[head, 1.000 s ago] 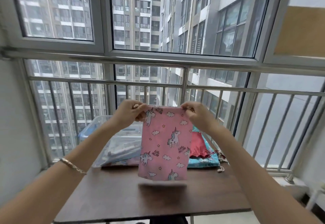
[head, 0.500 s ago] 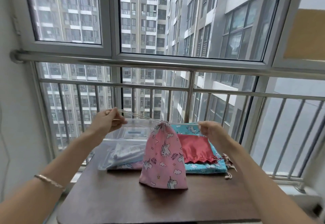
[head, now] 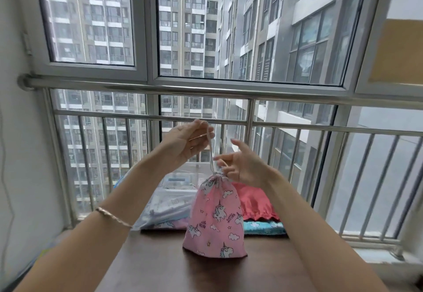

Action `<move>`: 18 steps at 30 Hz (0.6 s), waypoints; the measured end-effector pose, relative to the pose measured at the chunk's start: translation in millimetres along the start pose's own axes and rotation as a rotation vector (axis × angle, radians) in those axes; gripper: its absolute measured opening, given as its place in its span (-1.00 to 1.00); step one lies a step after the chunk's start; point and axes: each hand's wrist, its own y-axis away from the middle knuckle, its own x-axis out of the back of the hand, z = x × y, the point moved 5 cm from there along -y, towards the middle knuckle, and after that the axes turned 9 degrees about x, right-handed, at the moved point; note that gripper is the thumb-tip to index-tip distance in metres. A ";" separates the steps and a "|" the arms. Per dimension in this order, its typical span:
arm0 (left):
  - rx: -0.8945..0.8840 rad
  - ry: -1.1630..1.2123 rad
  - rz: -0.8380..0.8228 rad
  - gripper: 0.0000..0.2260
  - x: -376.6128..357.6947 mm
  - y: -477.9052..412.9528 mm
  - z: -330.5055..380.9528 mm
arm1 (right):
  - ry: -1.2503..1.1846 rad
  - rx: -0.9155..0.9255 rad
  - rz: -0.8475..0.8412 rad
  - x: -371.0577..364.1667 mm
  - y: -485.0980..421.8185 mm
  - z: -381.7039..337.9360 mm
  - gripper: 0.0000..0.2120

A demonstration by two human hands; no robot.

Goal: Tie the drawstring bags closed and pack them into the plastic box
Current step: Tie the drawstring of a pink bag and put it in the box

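Change from half a second ago: the hands were then spread wide, drawing the cords out to the left and right. They have now come together above the bag's neck. The left hand is raised, its fingers curled round the drawstring, which runs down from it to the gathered neck. The right hand sits lower, just right of the neck, and grips the cord in its curled lower fingers while the index finger points up. A bracelet circles the left wrist.

The pink unicorn bag stands upright on the table, near centre, with its mouth cinched shut. One second ago it hung flat and open in the air.

Containers:
- The plastic box, clear-walled, stands far left of the pink bag, at the table's far edge. It holds pale, sheet-like material that cannot be identified. Unicorn-print fabric shows at its near bottom edge; whether this lies inside the box cannot be told.
- The red bag lies on the teal bag, right of and behind the pink bag. Neither is in the box.
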 end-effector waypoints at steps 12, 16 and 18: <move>0.127 -0.638 0.106 -0.58 -24.4 -25.6 -33.9 | 0.358 0.146 -0.005 -16.4 9.9 -15.0 -0.73; 0.051 -0.774 0.031 -0.59 -30.2 -15.3 -47.1 | 0.337 0.185 0.049 -13.7 11.0 -14.0 -0.70; 0.006 -0.765 0.052 -0.63 -31.6 -9.7 -49.3 | 0.356 0.208 0.063 -14.7 11.8 -13.4 -0.71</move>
